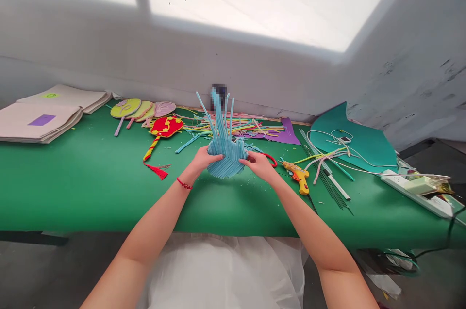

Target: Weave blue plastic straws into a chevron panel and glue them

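Observation:
Between both hands is a blue pipe-cleaner piece [226,156], a rounded panel of rows laid side by side, with long loose stems rising from its top. My left hand [204,162] pinches its left edge, thumb lying on the front face. At the right edge my right hand [259,164] grips it the same way. The fingers behind the panel are hidden. Just beyond my right hand lie red scissor handles [270,158], partly covered. A yellow glue gun [297,175] rests on the green table [120,187] to the right.
Many coloured pipe cleaners [251,127] lie behind the hands. On the left are a red fan [166,126] with a tassel, several pastel fans [125,108] and an open book [40,117]. Thin wires [335,187], a teal sheet [364,146] and a power strip [415,192] are on the right.

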`<control>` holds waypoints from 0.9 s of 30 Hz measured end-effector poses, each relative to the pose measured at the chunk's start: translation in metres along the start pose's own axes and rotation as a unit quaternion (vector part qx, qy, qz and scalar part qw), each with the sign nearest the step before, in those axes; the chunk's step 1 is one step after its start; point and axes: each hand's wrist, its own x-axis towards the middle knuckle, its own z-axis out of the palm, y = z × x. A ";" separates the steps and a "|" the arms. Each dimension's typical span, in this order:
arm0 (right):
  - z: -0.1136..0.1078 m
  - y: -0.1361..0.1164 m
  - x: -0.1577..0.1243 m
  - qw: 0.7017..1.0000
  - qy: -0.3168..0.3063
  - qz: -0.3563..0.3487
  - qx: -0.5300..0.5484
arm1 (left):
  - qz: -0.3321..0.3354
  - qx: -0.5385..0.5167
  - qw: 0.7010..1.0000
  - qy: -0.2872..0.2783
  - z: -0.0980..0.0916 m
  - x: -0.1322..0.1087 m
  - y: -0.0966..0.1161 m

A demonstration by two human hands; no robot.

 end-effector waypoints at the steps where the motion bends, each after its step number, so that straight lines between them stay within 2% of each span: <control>1: 0.001 0.000 0.000 1.000 0.000 0.000 0.002 | -0.001 -0.002 1.000 0.002 0.000 0.000 0.001; 20: 0.004 -0.001 0.001 1.000 0.016 -0.006 0.008 | -0.010 -0.041 0.999 -0.009 -0.003 0.003 -0.005; 23: 0.004 -0.004 0.000 0.999 0.047 -0.002 0.009 | -0.019 -0.074 0.997 -0.014 -0.003 0.004 -0.005; 27: 0.003 -0.004 0.001 0.994 0.101 0.014 0.030 | -0.028 -0.173 0.984 -0.031 -0.003 0.006 -0.004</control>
